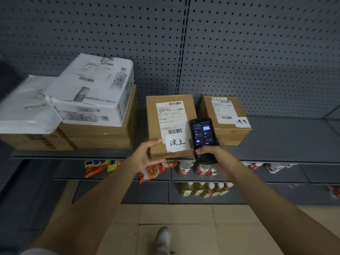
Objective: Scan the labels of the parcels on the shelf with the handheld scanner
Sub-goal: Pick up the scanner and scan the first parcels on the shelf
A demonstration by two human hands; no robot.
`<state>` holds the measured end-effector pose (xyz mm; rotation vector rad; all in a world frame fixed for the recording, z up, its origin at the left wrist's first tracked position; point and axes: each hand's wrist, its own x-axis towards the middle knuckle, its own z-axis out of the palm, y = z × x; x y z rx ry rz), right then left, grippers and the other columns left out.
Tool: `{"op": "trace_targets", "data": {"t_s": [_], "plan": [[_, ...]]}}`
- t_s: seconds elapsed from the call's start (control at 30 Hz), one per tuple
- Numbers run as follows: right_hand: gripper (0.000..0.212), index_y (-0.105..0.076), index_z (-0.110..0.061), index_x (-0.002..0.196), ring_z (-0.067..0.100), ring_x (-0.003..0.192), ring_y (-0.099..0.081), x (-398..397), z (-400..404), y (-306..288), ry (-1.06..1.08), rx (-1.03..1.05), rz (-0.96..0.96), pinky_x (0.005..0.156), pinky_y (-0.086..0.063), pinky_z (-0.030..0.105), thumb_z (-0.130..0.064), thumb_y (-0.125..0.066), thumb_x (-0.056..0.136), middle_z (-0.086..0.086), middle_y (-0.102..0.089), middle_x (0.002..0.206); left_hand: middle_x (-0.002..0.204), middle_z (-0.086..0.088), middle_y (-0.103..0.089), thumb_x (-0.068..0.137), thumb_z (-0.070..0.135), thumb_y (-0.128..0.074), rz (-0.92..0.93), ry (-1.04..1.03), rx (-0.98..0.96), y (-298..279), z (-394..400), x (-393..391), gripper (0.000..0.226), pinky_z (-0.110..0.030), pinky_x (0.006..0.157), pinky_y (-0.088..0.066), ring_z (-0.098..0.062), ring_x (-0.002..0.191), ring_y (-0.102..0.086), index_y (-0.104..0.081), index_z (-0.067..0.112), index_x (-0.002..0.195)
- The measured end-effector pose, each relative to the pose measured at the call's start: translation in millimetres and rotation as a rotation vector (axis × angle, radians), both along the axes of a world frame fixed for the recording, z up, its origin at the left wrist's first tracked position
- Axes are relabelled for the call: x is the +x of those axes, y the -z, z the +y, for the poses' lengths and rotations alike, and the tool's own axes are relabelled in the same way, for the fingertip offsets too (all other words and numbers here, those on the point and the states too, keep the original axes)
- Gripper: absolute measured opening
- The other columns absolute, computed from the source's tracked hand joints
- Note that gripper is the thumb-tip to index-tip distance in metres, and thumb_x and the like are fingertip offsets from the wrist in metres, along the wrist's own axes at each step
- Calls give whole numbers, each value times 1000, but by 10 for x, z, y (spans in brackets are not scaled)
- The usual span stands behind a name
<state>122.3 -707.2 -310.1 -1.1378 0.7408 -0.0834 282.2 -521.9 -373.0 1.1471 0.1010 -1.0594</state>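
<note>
Item: black slab-shaped handheld scanner (203,139), glossy plastic casing, lit dark screen with small blue and white fields facing the camera. It stood upright just in front of the shelf edge, between two parcels. The right hand (214,153) had its grip clenched around the scanner's lower half, thumb lying across the front below the screen.

Item: brown corrugated cardboard parcel in the middle (170,126), rectangular, matt, resting on the grey metal shelf (294,140). A white printed shipping label (170,118) with one barcode at its top and another near its bottom covered much of the upper face; a white paper slip with two handwritten black characters (177,143) sat at the near corner. The left hand (147,156) had its grip closed on this parcel's near left corner, thumb on top, fingers under the front edge.

Item: smaller brown cardboard parcel to the right (225,118), same shelf, just beside the scanner, bearing its own white label and a handwritten white slip.

Item: white printed carton showing bottle pictures (92,92), lying tilted on a stack of flat brown cardboard boxes (99,137) at the left of the shelf.

Backing: grey perforated metal panel (257,52).

Lower shelves: orange and yellow crinkled snack bags (99,166), bottles with red labels (200,171), yellow drink bottles (204,189).
</note>
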Motion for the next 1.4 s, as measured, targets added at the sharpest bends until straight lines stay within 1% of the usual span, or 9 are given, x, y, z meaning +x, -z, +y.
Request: {"op": "trace_targets", "data": {"t_s": [0.1,0.2,0.33,0.47,0.63,0.77,0.87,1.17,1.4], "plan": [[83,-45,-13,133,39,106,-68,-55,-20,-375,-2,-17,-90,90,-55,49,5,-77,58,21,-66,123,133,-7,-55,62,19,-83,-122,-53,-45,-334,-73,60,84,-51,91,-55,-28,121,-54,-48,21,138],[92,-47,-12,134,38,108,-66,-120,12,-778,13,-52,-140,98,-50,54,-2,-81,49,20,-67,122,138,-5,-53,58,22,-83,-251,-74,-81,-707,-98,59,104,-49,89,-56,-27,121,-54,-33,28,149],[57,-56,0,125,33,93,-70,-264,170,-1287,51,52,-264,85,-58,42,7,-70,70,22,-68,114,136,-2,-55,67,19,-76,-447,-79,-131,-1121,-125,-7,96,-48,92,-55,-24,119,-55,-28,33,150],[37,-58,7,115,28,80,-74,-529,401,-1715,20,206,-324,94,-54,40,10,-60,78,23,-67,104,127,3,-62,69,18,-71,-521,-112,-231,-1444,-140,-89,82,-40,82,-58,-22,118,-57,-39,30,142],[49,-55,11,125,35,97,-68,-865,768,-2020,-50,214,-266,77,-61,35,11,-61,76,30,-62,125,132,0,-60,65,17,-76,-577,-113,-293,-1627,-68,-72,99,-45,85,-58,-26,120,-57,-27,36,149],[46,-58,8,122,32,88,-71,-977,1005,-2170,-118,179,-252,76,-62,34,10,-61,76,25,-67,119,130,-3,-62,60,14,-77,-644,-41,-279,-1702,7,-61,107,-54,99,-48,-30,123,-56,-24,36,150],[42,-58,13,119,32,85,-70,-970,1135,-2261,-143,188,-255,81,-60,36,10,-60,77,25,-69,107,132,-1,-62,54,15,-80,-659,0,-276,-1747,49,-46,119,-52,98,-48,-28,124,-56,-18,43,152],[25,-62,12,105,31,80,-68,-853,1364,-2320,-128,195,-239,74,-61,34,11,-57,80,25,-67,99,120,4,-69,70,3,-64,-722,30,-316,-1770,126,-2,79,-42,87,-53,-19,113,-63,-44,48,132],[39,-56,16,118,31,76,-70,-803,1425,-2304,-109,202,-244,71,-62,34,12,-58,80,27,-65,103,127,-2,-66,72,3,-65,-724,38,-307,-1679,174,77,85,-47,95,-51,-25,119,-60,-37,37,144]]}}
